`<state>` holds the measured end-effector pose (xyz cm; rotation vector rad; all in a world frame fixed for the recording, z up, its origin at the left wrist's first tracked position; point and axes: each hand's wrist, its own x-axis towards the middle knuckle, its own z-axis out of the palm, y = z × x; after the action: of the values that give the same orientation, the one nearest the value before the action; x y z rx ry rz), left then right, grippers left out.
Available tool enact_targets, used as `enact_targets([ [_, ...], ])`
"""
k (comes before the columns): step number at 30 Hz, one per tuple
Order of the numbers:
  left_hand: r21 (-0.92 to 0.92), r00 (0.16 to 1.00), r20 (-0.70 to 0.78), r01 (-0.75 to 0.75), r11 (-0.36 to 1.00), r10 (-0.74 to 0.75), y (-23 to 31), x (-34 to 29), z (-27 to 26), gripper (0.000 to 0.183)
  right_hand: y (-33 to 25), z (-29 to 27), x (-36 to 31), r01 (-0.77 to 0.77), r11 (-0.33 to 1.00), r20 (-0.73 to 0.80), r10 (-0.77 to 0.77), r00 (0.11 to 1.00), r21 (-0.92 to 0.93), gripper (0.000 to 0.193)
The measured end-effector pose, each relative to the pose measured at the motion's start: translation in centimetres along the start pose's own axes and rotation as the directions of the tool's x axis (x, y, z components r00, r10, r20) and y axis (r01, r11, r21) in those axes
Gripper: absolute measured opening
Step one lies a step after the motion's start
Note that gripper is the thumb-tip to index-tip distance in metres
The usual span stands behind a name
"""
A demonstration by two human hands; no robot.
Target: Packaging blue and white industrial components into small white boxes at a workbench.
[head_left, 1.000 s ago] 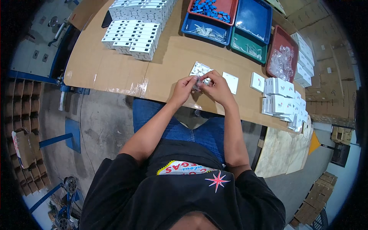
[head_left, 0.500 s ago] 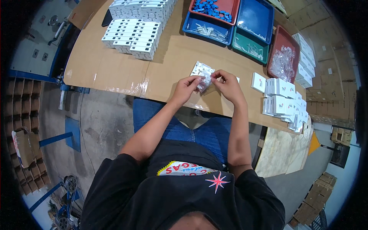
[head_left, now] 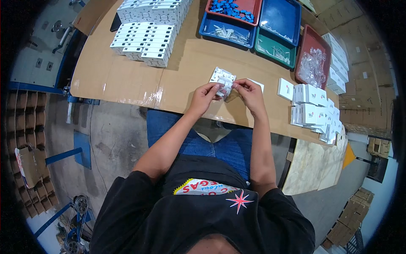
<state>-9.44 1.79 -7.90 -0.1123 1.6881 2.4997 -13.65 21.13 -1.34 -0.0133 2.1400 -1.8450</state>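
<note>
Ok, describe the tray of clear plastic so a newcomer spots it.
On the cardboard-topped table, go to the far right edge. There, beside stacked white boxes, sits a red tray. It holds clear plastic; the other red tray holds small blue pieces.

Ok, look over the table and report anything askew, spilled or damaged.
The pile of white square pieces at the right looks askew: they lean and overlap at different angles, unlike the neatly stacked white blocks at the left. I see no spill or damage.
</note>
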Motion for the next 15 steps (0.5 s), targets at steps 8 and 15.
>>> enact_targets([
  [8, 0.061, 0.976, -0.049, -0.207, 0.976, 0.21, 1.0, -1.7, 1.7, 0.031, 1.0, 0.3, -0.8, 0.068, 0.997, 0.033, -0.069, 0.997, 0.029, 0.014],
  [15, 0.321, 0.963, -0.104, -0.203, 0.925, 0.248, 1.4, -2.0, 0.9, 0.028, 2.9, 1.8, -1.8, 0.153, 0.986, 0.002, -0.153, 0.988, 0.074, 0.01],
])
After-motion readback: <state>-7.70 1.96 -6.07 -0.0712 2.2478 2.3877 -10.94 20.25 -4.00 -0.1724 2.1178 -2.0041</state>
